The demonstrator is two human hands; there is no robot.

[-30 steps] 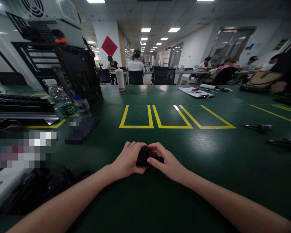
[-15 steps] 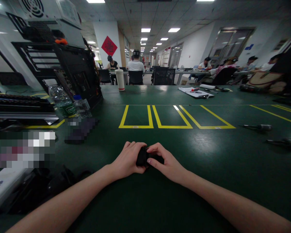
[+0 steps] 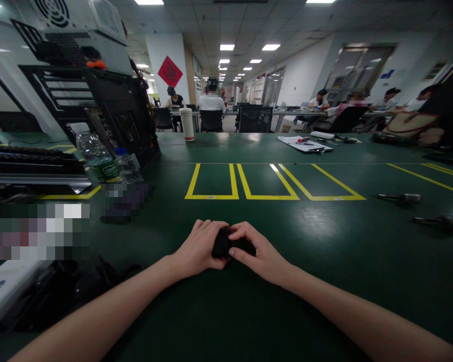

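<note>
A small black block-like object [image 3: 221,245], whose kind I cannot make out, is at the middle of the green tabletop [image 3: 245,317]. My left hand [image 3: 202,249] is closed round its left side, thumb at the near end and fingers over the far end. From the right, my right hand [image 3: 254,251] has its thumb and index finger curled against the object's right edge. The palm side of my left hand hides part of the object.
Yellow tape outlines [image 3: 211,197] lie beyond my hands. Screwdrivers [image 3: 400,198] rest at right, a clipboard [image 3: 305,144] farther back. At left stand a plastic bottle [image 3: 94,153], an open computer case [image 3: 124,115] and dark items [image 3: 94,281]. A tumbler [image 3: 187,124] stands at the back; people sit beyond.
Almost nothing differs. The black object seems very slightly turned between my hands, which keep the same place and grip.
</note>
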